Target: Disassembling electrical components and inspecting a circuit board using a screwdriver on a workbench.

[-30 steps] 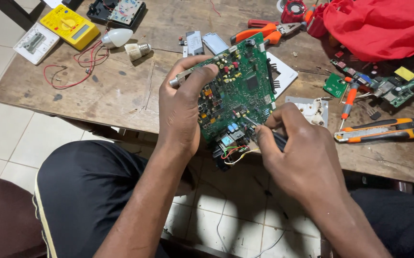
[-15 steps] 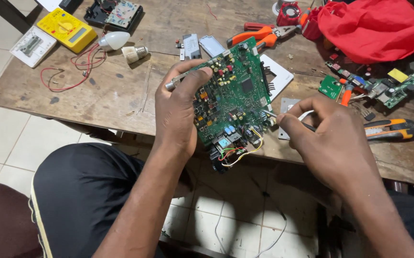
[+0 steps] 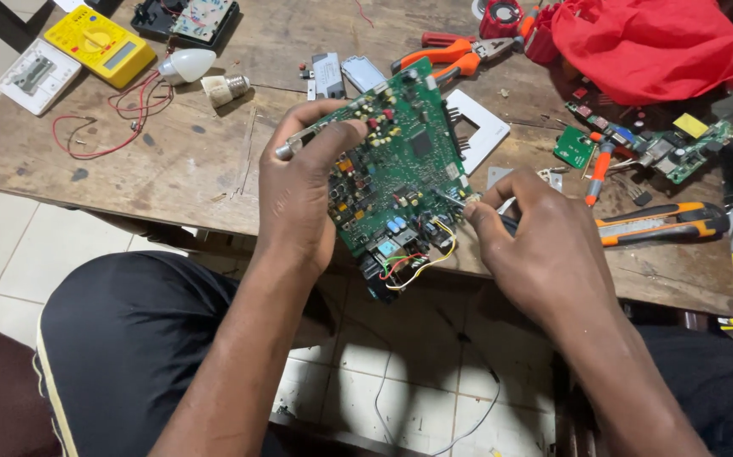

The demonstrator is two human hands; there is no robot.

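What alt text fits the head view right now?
The left hand holds a green circuit board upright over a cluttered wooden table, while the right hand puts a thin tool to its lower right edge.

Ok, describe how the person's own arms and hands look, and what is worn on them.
Both forearms are bare right up to the frame edge: no sleeves, gloves, watch or bracelet show. The left hand and the right hand carry no rings that can be seen. Fingernails look short and unpainted. No tape, bandage or markings appear on either arm.
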